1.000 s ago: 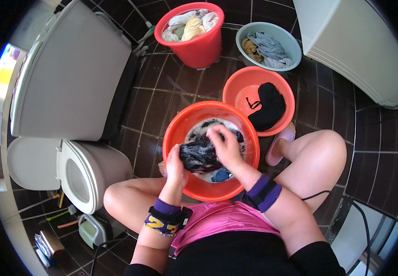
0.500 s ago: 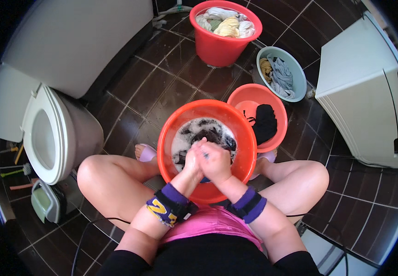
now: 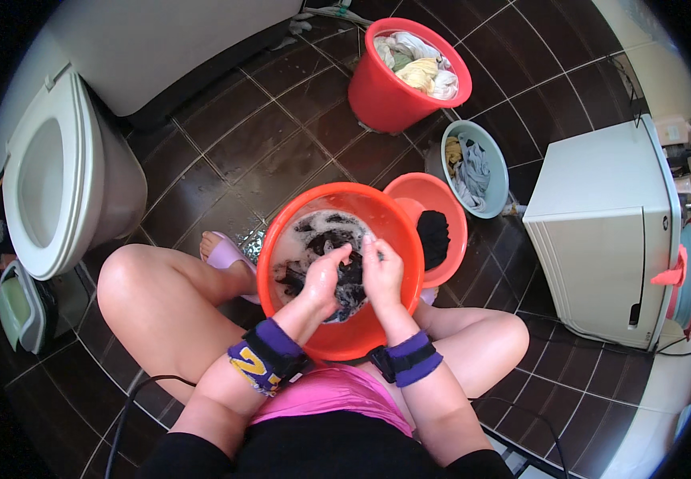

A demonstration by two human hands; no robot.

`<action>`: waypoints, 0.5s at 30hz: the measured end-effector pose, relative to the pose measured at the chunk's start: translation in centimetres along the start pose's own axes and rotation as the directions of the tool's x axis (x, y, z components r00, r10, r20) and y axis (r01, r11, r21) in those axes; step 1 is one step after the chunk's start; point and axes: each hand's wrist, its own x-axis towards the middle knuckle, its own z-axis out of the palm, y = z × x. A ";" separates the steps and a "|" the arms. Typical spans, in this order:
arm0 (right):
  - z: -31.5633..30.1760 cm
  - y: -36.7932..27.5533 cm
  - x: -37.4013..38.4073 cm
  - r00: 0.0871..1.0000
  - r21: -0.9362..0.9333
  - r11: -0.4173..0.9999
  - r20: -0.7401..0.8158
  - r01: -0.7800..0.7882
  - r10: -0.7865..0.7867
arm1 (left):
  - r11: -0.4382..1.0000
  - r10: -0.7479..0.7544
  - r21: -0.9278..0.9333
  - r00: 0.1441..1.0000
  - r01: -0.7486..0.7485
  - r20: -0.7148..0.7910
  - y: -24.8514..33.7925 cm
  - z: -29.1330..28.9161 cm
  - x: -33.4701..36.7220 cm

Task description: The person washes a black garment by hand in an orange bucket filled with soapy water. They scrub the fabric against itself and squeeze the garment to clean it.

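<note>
Scrubbing is under way in the orange basin (image 3: 281, 239), set on the dark tiled floor (image 3: 226, 152) between the knees. A dark cloth (image 3: 337, 271) lies in soapy water inside it, bunched under both hands. Left hand (image 3: 323, 278) is closed on a fold of the cloth; right hand (image 3: 381, 271) is closed on the same cloth just beside it, knuckles nearly touching. Judged best done by keeping the cloth low over the water, so splashes are kept inside the rim, and by rubbing one fold against another in short strokes. Grip should be shifted along the cloth so no part is missed. A smaller orange basin (image 3: 449, 211) with a black item touches the far right rim; a red bucket (image 3: 385, 96) and a grey-blue tub (image 3: 497, 160) of laundry stand beyond. Toilet (image 3: 58, 184) at left, white machine (image 3: 601, 231) at right.
</note>
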 end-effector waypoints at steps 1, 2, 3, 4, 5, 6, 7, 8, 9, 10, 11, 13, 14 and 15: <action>-0.9 0.2 0.5 0.996 0.137 0.988 0.070 -0.073 0.064 | 0.997 0.065 0.047 0.997 -0.063 -0.033 0.6 0.1 0.2; -1.9 0.3 0.7 0.996 0.161 0.985 0.072 -0.064 0.053 | 0.972 0.190 0.141 0.982 -0.188 -0.004 1.1 -0.3 0.6; -2.9 0.3 0.6 0.996 0.184 0.981 0.075 -0.055 0.041 | 0.923 0.310 0.230 0.950 -0.309 0.035 1.6 -0.8 1.1; -3.8 0.1 0.3 0.998 0.126 0.992 0.069 -0.006 -0.003 | 0.844 0.444 0.309 0.895 -0.437 0.054 2.1 -0.6 1.4; -4.3 -0.7 -0.3 0.991 0.118 0.992 0.125 0.038 -0.053 | 0.711 0.559 0.450 0.823 -0.541 0.106 2.6 -0.8 1.4; -4.9 -1.6 -0.9 0.978 0.112 0.990 0.181 0.081 -0.101 | 0.530 0.660 0.549 0.721 -0.646 0.211 2.9 -1.3 1.9; -5.1 -2.1 -1.6 0.960 0.114 0.986 0.240 0.120 -0.144 | 0.317 0.727 0.623 0.605 -0.715 0.324 3.2 -1.4 1.7; -5.6 -2.2 -1.9 0.925 0.040 0.997 0.371 0.070 -0.080 | 0.280 0.721 0.609 0.582 -0.742 0.378 3.0 -1.3 1.4; -6.2 -2.8 -2.1 0.886 -0.079 0.996 0.463 0.047 -0.006 | 0.243 0.711 0.592 0.556 -0.769 0.430 2.6 -1.1 1.0; -6.2 -3.7 -2.4 0.877 -0.071 0.987 0.471 0.147 -0.096 | 0.331 0.600 0.577 0.638 -0.747 0.482 2.4 -0.8 0.5; -5.9 -4.2 -2.7 0.858 -0.061 0.968 0.479 0.244 -0.186 | 0.142 0.616 0.529 0.493 -0.836 0.614 1.7 -0.6 0.7; -5.1 -3.9 -2.6 0.811 -0.052 0.948 0.533 0.314 -0.239 | 0.090 0.516 0.557 0.517 -0.826 0.683 0.3 0.2 -0.2; -4.8 -2.9 -3.0 0.823 -0.080 0.977 0.556 0.197 -0.120 | -0.029 0.493 0.554 0.470 -0.832 0.732 -0.3 0.1 -0.1; -4.6 -1.9 -3.4 0.819 -0.111 0.991 0.573 0.078 0.000 | -0.053 0.492 0.559 0.466 -0.827 0.735 -0.7 -0.1 -0.3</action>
